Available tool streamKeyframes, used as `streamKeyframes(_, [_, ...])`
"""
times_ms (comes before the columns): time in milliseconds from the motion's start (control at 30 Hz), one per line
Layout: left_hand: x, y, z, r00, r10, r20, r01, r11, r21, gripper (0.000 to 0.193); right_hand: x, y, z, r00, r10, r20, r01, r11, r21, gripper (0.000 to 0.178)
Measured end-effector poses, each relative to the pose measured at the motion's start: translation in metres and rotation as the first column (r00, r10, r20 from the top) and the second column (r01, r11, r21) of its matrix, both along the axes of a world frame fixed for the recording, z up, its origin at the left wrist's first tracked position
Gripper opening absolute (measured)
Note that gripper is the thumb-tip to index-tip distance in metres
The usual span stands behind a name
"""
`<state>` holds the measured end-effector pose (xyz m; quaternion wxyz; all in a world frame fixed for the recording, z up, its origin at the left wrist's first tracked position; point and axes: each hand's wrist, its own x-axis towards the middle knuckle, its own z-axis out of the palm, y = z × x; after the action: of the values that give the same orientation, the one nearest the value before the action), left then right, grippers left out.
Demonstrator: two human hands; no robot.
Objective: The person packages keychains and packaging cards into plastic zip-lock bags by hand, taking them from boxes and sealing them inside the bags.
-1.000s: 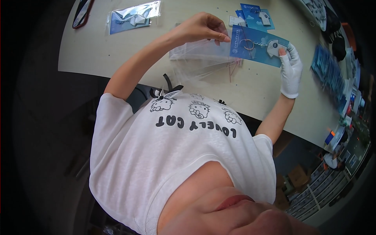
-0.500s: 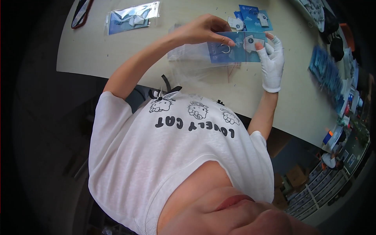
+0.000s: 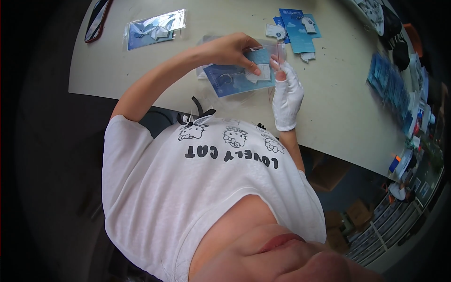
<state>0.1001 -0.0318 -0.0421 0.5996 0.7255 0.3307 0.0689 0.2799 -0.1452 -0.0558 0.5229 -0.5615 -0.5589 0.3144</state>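
My bare left hand is closed on a blue card that carries a metal ring and a white shirt-shaped keychain tag; the thumb presses on the tag. My right hand, in a white glove with bare fingertips, pinches a clear plastic bag at the card's right end. Part of the card seems to lie behind the clear film; how far it is inside I cannot tell. More clear bags lie on the table beneath the left hand.
Loose blue cards with white tags lie at the back. A bagged card is at the far left, near a phone. A row of packed blue cards stands along the right side of the table.
Both hands have moved left and nearer to me with the card. The right hand has gone from the card's right end to the clear bag, and the card now tilts.
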Motion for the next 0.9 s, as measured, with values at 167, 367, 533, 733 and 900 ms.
streamKeyframes(167, [-0.019, -0.015, -0.009, 0.978, 0.208, 0.028, -0.209, 0.976, 0.053, 0.061, 0.014, 0.011, -0.006, 0.967, 0.239, 0.09, -0.241, 0.971, 0.011, 0.039])
streamKeyframes(367, [-0.126, 0.014, 0.025, 0.881, 0.369, -0.297, -0.18, 0.841, 0.511, 0.063, 0.08, 0.1, -0.044, 0.378, -0.184, 0.907, 0.123, 0.981, 0.148, 0.067])
streamKeyframes(533, [-0.133, 0.038, -0.006, 0.767, 0.611, -0.196, 0.155, 0.119, 0.981, 0.06, 0.098, 0.109, -0.058, 0.334, -0.066, 0.94, 0.001, 0.998, 0.07, 0.05])
streamKeyframes(733, [0.01, 0.059, -0.034, 0.926, 0.285, 0.25, -0.347, 0.9, 0.262, 0.066, 0.094, 0.091, -0.044, 0.425, -0.254, 0.869, 0.03, 0.963, 0.267, 0.039])
streamKeyframes(900, [0.069, 0.072, 0.0, 0.882, 0.354, 0.312, -0.095, 0.78, -0.619, 0.071, 0.083, 0.076, -0.037, 0.472, -0.394, 0.789, -0.115, 0.859, 0.499, 0.04])
